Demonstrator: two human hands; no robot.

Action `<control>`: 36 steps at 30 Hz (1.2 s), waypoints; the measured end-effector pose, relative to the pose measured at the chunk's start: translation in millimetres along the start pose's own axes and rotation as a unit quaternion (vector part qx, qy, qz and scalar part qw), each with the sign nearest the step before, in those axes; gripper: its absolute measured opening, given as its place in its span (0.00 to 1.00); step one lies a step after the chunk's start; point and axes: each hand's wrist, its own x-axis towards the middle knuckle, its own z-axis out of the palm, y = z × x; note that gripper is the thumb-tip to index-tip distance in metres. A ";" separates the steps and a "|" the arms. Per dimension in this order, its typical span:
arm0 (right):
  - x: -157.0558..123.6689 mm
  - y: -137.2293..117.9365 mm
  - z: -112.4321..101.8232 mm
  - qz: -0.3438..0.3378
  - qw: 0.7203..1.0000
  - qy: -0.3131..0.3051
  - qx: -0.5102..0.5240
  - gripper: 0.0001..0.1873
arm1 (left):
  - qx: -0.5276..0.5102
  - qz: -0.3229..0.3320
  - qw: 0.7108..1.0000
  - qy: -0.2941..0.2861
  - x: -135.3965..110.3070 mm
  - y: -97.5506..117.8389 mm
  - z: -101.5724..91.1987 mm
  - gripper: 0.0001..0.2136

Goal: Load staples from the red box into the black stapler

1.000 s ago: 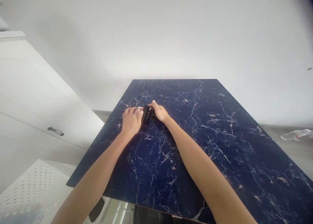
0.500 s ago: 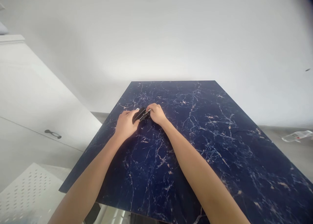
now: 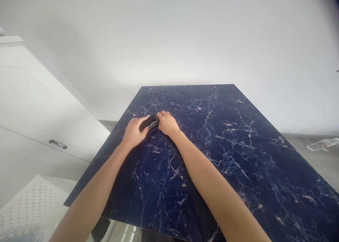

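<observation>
A small black stapler (image 3: 149,122) with a metal strip lies on the dark blue marbled table (image 3: 225,153), far from me near its left edge. My left hand (image 3: 134,133) is curled round the stapler's left end, thumb on top. My right hand (image 3: 166,123) is closed on its right end. Both forearms stretch out across the tabletop.
A white cabinet with a dark handle (image 3: 57,144) stands to the left. A white perforated panel (image 3: 29,208) sits at the lower left. A clear plastic bottle (image 3: 321,143) lies on the floor at the right. A plain white wall rises behind the table.
The stapler has tipped from standing more upright to lying flatter between my hands. Both hands have shifted slightly left with it.
</observation>
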 end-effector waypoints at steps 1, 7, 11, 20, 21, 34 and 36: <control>0.2 0.4 -0.5 0.008 1.000 -0.002 0.005 0.14 | -0.005 -0.004 1.000 0.000 -0.5 0.4 0.5 0.21; -0.5 5.3 -2.3 -0.022 1.000 -0.008 0.013 0.16 | -0.026 -0.035 0.999 0.000 -1.2 2.0 2.5 0.21; -0.8 4.1 -1.6 -0.020 1.000 -0.013 -0.006 0.15 | -0.037 -0.043 0.998 0.007 -1.0 2.9 3.4 0.21; -2.0 -0.5 -3.0 -0.008 1.000 -0.010 -0.006 0.15 | -0.053 -0.057 0.997 0.012 -1.9 2.8 4.8 0.20; -1.9 -0.4 -2.9 -0.004 1.000 -0.003 0.002 0.15 | -0.054 -0.057 0.997 0.010 -2.0 2.5 4.8 0.20; 10.0 30.2 -2.8 0.253 0.913 0.108 0.303 0.15 | -0.035 -0.066 0.997 0.020 -1.7 5.2 4.8 0.19; 8.9 26.8 -4.1 0.265 0.921 0.089 0.272 0.16 | -0.024 -0.068 0.997 0.032 -1.5 5.6 5.5 0.18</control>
